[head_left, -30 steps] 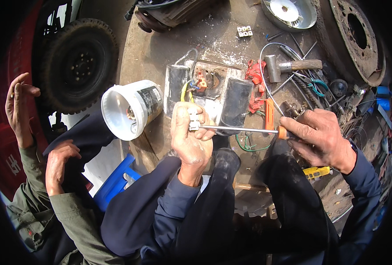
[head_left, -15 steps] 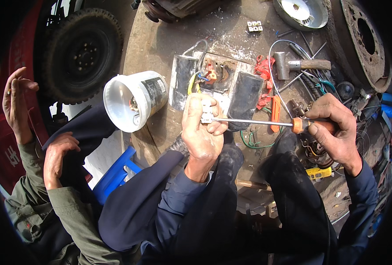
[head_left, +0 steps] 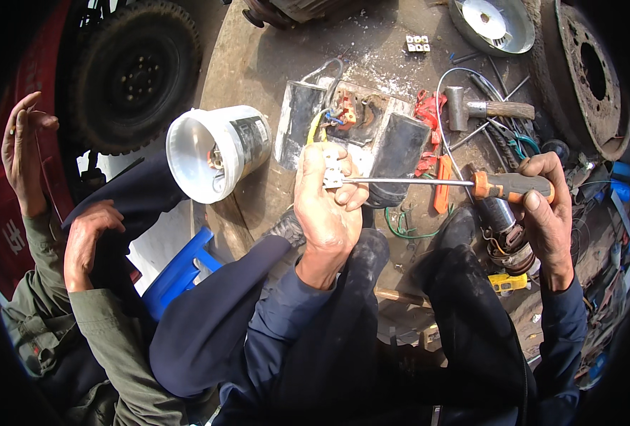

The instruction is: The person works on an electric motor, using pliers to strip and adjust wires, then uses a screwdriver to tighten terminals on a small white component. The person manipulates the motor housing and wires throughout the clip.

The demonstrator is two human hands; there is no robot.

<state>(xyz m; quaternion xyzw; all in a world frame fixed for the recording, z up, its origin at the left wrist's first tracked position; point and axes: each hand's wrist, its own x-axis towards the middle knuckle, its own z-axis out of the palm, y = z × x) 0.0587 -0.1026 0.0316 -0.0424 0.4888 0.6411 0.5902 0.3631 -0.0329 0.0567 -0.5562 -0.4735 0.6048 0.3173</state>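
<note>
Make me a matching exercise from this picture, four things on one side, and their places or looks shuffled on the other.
Things
1. screwdriver
2. small white block at its tip
3. bucket
4. hammer

Places or looks
A. wooden-handled, lying on the table
B. in the left hand
C. whitish, with small items inside
D. in the right hand

Pairs: 1-D, 2-B, 3-C, 4-A

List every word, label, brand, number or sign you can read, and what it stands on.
Label on the white bucket: print too small and blurred to read.
White emblem on the red panel: no legible word.
Yellow object: dark marks, too small to read.
Nothing reads clearly.
</note>
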